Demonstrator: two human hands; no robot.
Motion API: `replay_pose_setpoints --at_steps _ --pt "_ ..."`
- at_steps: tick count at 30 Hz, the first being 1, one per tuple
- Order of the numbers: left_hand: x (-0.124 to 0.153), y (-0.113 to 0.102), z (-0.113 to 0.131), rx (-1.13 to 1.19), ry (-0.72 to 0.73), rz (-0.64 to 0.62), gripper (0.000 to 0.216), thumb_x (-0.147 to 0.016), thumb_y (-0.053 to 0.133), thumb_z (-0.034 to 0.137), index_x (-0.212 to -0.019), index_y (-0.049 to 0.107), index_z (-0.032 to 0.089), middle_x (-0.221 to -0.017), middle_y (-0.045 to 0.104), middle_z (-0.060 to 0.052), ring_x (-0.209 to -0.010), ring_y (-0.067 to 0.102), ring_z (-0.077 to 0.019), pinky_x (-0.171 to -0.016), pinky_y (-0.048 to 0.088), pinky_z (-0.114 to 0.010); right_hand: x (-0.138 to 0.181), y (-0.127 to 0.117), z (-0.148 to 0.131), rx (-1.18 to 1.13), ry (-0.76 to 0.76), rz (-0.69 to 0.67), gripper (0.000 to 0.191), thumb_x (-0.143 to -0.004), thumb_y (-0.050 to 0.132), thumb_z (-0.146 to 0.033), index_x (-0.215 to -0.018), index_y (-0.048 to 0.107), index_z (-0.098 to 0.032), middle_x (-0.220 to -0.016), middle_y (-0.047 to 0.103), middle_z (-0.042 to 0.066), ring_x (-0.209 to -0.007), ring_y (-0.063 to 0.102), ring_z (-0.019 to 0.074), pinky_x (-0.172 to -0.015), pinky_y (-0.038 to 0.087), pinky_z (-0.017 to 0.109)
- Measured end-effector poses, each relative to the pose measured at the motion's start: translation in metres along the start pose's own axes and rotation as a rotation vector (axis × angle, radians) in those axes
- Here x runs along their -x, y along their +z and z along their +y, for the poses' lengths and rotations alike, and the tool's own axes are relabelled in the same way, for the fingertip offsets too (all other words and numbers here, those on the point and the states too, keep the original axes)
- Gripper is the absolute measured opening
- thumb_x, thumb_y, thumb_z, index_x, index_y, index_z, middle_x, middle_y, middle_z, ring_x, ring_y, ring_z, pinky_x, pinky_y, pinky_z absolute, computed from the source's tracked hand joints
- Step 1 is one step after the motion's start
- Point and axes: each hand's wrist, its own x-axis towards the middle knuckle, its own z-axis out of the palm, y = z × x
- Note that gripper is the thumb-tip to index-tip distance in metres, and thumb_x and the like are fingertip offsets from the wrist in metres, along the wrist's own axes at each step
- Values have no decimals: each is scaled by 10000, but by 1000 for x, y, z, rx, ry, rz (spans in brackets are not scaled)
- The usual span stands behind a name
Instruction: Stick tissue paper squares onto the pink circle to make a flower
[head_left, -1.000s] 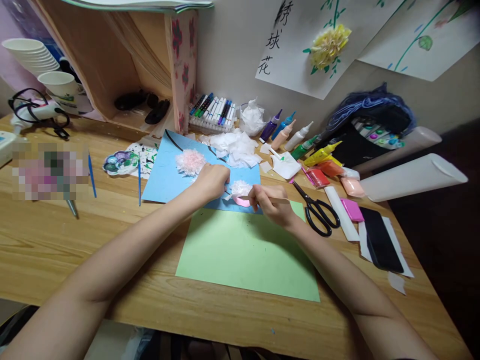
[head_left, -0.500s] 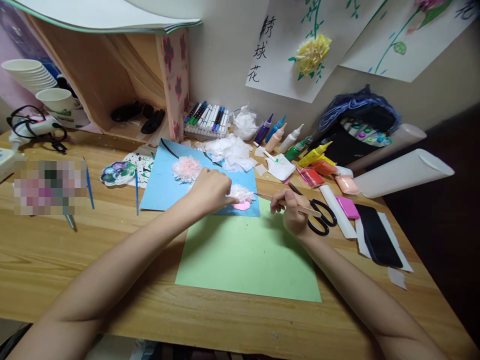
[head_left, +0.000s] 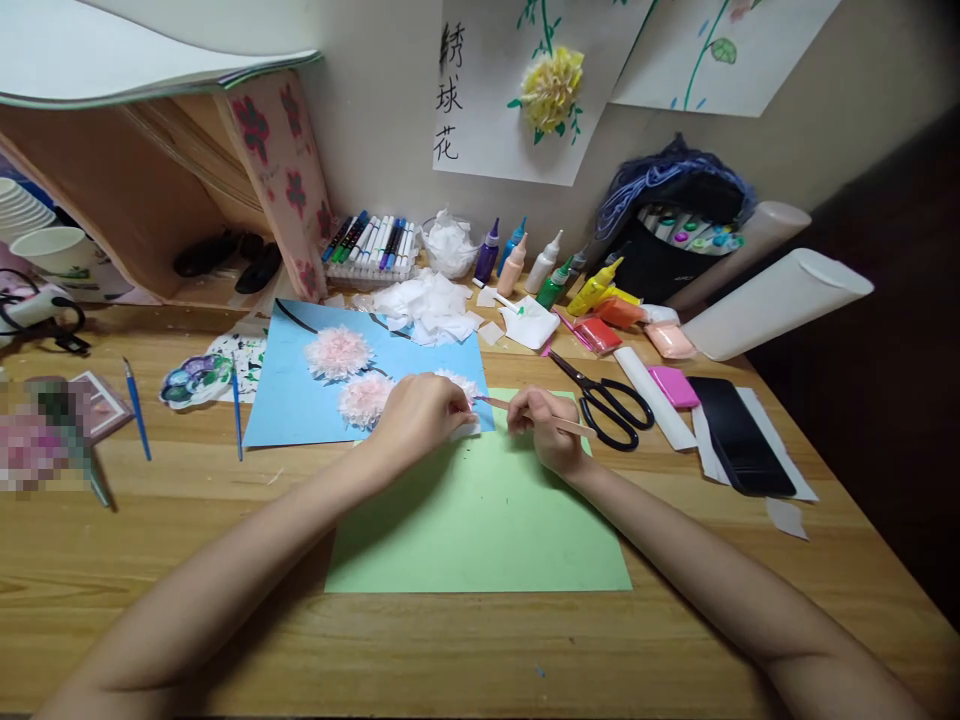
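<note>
My left hand is closed on a fluffy white tissue flower at the lower right corner of a blue paper sheet. My right hand pinches a thin wooden stick whose tip points left at that flower. Two pink tissue flowers lie on the blue sheet to the left. A green paper sheet lies under both hands.
Black scissors, a pink block, a black phone and white rolls lie to the right. Paint bottles, markers and white tissue scraps stand behind. Blue brushes and a palette lie left.
My right hand has moved back left with the stick toward the flower. The view has shifted, so a second pink flower now shows on the blue sheet.
</note>
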Motion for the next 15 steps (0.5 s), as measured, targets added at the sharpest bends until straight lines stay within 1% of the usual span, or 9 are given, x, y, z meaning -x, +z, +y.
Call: replay_pose_setpoints --at_steps 2,4,6,10,13,15 --pt "-3 6 0 -65 4 63 124 -768 636 293 -744 709 196 -770 698 -44 -735 576 -190 -611 364 -274 3 -1 0 -4 -55 64 470 -953 306 -407 -605 539 -195 -490 538 -4 -441 470 114 -464 382 251" --pt "-5 9 -2 -73 21 111 130 -773 635 300 -732 692 191 -776 686 -45 -759 558 -197 -621 366 -280 5 -1 0 25 -111 38 466 -952 313 -381 -585 534 -199 -482 535 -4 -443 475 115 -476 393 256" --pt "-6 11 -4 -41 51 141 146 -781 632 322 -740 678 190 -793 672 -41 -779 543 -196 -643 376 -283 5 0 -1 67 -134 -25 449 -953 320 -351 -593 541 -200 -490 539 -7 -455 489 114 -500 409 255" --pt "-11 12 -12 36 75 187 163 -795 621 337 -839 658 185 -852 648 -39 -835 533 -196 -706 403 -297 2 3 -2 140 -94 -110 426 -956 319 -344 -628 551 -201 -521 552 -10 -479 511 111 -523 420 246" --pt "-15 7 -21 94 65 230 183 -808 606 322 -917 635 178 -902 643 -38 -868 542 -187 -761 420 -306 1 4 -3 161 -88 -124 413 -957 322 -340 -644 552 -199 -532 555 -12 -493 517 109 -540 420 241" --pt "-18 2 -27 92 46 258 169 -823 584 305 -925 627 178 -909 646 -35 -873 553 -184 -776 426 -310 1 4 -3 162 -88 -122 408 -959 321 -328 -648 550 -197 -537 556 -13 -503 518 107 -551 419 238"
